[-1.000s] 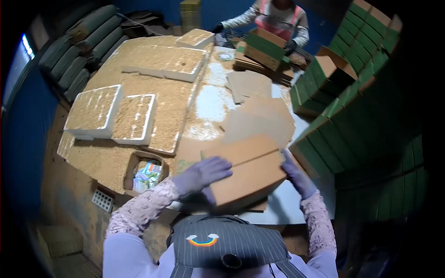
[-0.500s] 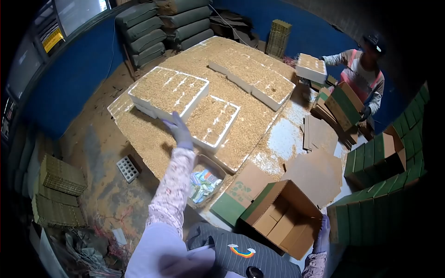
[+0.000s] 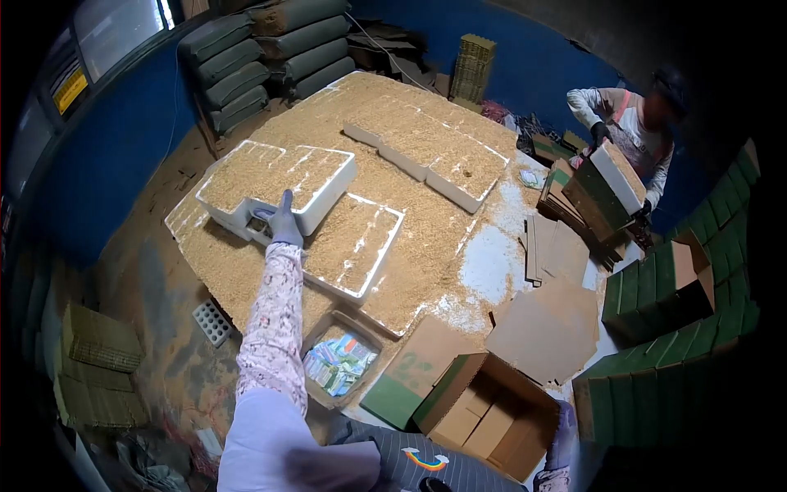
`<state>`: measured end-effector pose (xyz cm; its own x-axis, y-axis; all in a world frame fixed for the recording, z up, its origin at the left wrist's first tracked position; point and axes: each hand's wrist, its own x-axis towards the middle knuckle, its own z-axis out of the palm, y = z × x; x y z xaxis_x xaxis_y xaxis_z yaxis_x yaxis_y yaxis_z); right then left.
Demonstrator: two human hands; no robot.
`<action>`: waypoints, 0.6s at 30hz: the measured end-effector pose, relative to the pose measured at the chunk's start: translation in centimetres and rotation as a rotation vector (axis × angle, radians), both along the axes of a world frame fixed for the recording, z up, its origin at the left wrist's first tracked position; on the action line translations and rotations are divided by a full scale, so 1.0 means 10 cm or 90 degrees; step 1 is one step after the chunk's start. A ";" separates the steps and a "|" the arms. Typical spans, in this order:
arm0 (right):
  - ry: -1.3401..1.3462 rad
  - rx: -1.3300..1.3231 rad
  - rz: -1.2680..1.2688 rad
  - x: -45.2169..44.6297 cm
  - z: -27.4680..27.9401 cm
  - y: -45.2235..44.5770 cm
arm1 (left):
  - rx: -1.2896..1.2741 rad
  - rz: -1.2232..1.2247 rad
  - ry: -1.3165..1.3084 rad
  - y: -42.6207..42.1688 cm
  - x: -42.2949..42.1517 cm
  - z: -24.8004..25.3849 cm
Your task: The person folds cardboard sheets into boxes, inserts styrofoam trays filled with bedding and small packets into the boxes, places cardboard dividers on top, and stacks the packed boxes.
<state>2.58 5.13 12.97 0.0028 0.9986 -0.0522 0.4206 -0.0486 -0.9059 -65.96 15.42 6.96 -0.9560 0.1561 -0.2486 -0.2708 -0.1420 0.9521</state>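
Observation:
My left hand (image 3: 283, 223) is closed on the near corner of a white foam box (image 3: 329, 195) topped with tan, sawdust-like grains. This box stands raised on the layer of similar boxes, beside another raised foam box (image 3: 225, 215). A lower foam box (image 3: 352, 250) lies just right of my left wrist. My right hand (image 3: 562, 428) holds the right side of an open cardboard box (image 3: 485, 414) by its edge; its fingers are partly hidden. The cardboard box is tilted toward me, and its visible inside holds nothing.
A bin (image 3: 343, 361) of small colourful packets sits below my left forearm. Flat cardboard sheets (image 3: 545, 328) lie right of centre. Green cartons (image 3: 656, 287) line the right side. Across the table, a co-worker (image 3: 627, 139) holds a foam box (image 3: 619, 179) against a carton.
My left hand has closed on the foam box corner, and that box has shifted away from its neighbour, leaving a notch. The co-worker has tipped their foam box toward a carton.

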 end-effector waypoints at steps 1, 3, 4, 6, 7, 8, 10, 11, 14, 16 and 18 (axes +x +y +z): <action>-0.062 0.038 0.029 0.13 -0.08 0.02 | 0.090 -0.100 -0.037 -0.10 0.02 0.01; -0.035 0.023 0.016 0.40 -0.32 0.09 | 0.239 -0.298 -0.175 -0.29 0.36 0.16; 0.055 -0.029 -0.029 0.53 -0.51 0.09 | 0.281 -0.394 -0.274 -0.37 0.60 0.28; 0.088 -0.024 -0.027 0.66 -0.69 0.18 | 0.172 -0.480 -0.242 -0.49 1.46 0.77; 0.096 -0.119 -0.070 0.52 -0.48 0.25 | 0.179 -0.576 -0.368 -0.47 1.76 0.91; 0.006 -0.059 -0.002 0.55 -0.51 0.38 | 0.235 -0.669 -0.398 -0.54 2.14 1.05; 0.023 -0.111 -0.053 0.59 -0.67 0.58 | 0.222 -0.866 -0.274 -0.58 2.80 1.00; 0.013 -0.125 -0.022 0.60 -0.65 0.68 | 0.184 -0.981 0.009 -0.61 3.05 0.86; 0.034 -0.170 -0.005 0.71 -0.68 0.91 | 0.152 -0.989 0.608 -0.75 3.77 0.67; 0.061 -0.196 -0.003 0.76 -0.65 0.91 | 0.156 -1.005 0.579 -0.93 4.08 0.65; 0.092 -0.219 -0.005 0.76 -0.66 0.82 | 0.082 -1.114 0.303 -1.11 4.03 0.48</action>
